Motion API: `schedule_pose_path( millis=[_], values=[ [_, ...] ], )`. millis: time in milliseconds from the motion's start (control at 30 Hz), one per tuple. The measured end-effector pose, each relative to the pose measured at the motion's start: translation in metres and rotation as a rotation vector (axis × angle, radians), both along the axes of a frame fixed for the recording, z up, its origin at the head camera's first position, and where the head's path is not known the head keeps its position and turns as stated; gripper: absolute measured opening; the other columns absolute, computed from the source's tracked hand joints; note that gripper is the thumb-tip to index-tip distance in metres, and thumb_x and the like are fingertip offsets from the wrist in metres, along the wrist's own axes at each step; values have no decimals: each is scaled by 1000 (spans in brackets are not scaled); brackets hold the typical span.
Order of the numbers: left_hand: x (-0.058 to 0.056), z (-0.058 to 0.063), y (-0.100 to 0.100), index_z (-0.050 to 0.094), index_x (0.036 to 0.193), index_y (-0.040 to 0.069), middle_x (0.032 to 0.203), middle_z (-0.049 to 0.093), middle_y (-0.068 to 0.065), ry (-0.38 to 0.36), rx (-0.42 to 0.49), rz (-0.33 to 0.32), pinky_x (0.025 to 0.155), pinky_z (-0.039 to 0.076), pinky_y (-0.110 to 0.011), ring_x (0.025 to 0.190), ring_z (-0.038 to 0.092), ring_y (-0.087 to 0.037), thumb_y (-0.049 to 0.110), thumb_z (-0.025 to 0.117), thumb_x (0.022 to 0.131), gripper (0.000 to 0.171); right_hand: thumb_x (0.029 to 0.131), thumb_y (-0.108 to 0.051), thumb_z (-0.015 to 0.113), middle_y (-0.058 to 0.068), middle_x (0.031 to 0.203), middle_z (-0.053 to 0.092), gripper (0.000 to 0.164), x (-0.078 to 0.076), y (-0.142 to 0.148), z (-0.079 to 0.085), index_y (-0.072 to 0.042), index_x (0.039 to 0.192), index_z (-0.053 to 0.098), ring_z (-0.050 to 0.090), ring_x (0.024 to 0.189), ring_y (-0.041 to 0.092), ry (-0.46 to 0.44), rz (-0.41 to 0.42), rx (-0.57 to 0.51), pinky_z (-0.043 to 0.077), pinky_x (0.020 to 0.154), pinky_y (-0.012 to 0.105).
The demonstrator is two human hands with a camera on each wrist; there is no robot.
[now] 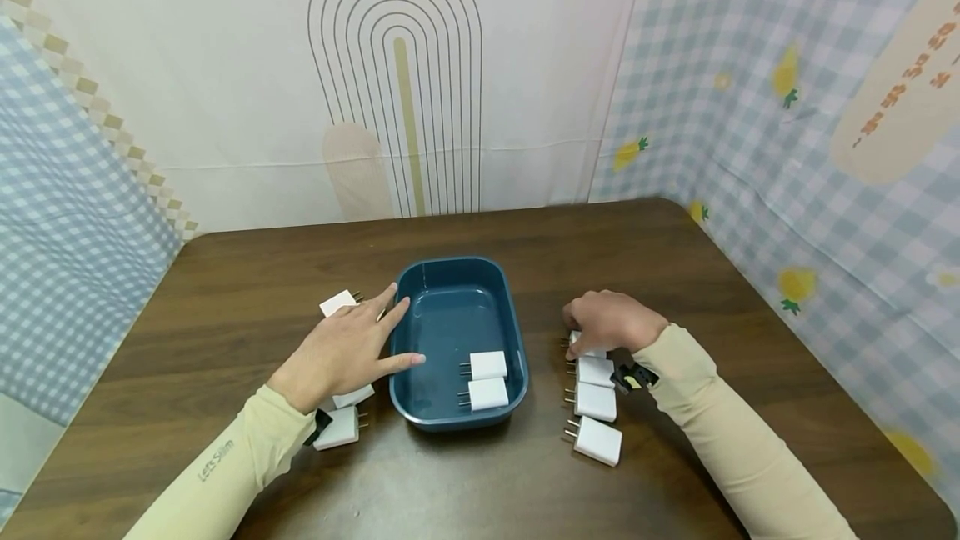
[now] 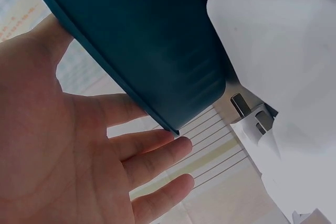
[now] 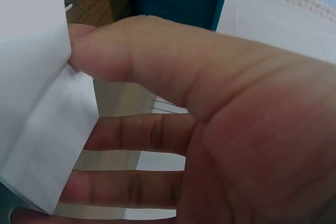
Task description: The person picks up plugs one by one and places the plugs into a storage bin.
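The farthest white charger (image 1: 591,352) in a row, between the tub and the right edge of the worktop (image 1: 652,265), sits between the thumb and fingers of the right grip (image 1: 615,322), closed in a pinch on it. Three more chargers (image 1: 596,401) continue toward the near edge. The blue tub (image 1: 459,422) has two chargers (image 1: 488,394) in its near right corner. The left grip (image 1: 347,357), fingers spread, holding nothing, lies at the tub's left rim.

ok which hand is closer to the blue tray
Left. The left hand is at the left rim of the blue tray, thumb over its inside; the right hand is apart from it, off to the right, pinching a white charger.
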State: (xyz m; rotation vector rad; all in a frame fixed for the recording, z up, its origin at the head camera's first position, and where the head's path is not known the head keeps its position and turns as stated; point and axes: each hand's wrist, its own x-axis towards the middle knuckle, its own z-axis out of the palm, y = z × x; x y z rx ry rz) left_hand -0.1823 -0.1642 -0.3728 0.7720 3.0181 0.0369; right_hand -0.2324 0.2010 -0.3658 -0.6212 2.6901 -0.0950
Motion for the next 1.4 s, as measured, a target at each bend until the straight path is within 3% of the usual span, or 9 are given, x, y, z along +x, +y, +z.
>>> schedule_pose_path(
  millis=[367,767,1267,1400],
  values=[
    [0,0,0,37,157,7,165,29,-21,-4,13,13,116,40,-59,145,43,-40,74,49,92,93,82,-28,82,-1,80,62,21,-3,-1,-3,-14,89,68,53,64,13,-18,2,-10,41,55,27],
    [-1,0,0,36,157,8,165,28,-21,-5,8,10,116,40,-58,145,43,-40,74,49,92,93,84,-28,79,-3,75,61,20,-6,1,-6,-15,93,69,52,60,11,31,39,7,40,54,26],
    [0,0,0,36,157,7,165,27,-22,-8,-2,-2,117,39,-57,147,41,-39,73,48,93,93,82,-23,76,-3,76,66,21,-4,-3,-4,-10,98,73,52,60,10,135,86,-86,46,57,27],
    [0,-1,0,36,157,7,166,27,-21,-15,-3,0,117,38,-57,147,40,-39,74,47,93,93,80,-22,75,-4,72,62,18,-5,-5,-4,-11,93,72,49,58,9,186,106,-127,43,56,27]
  ],
)
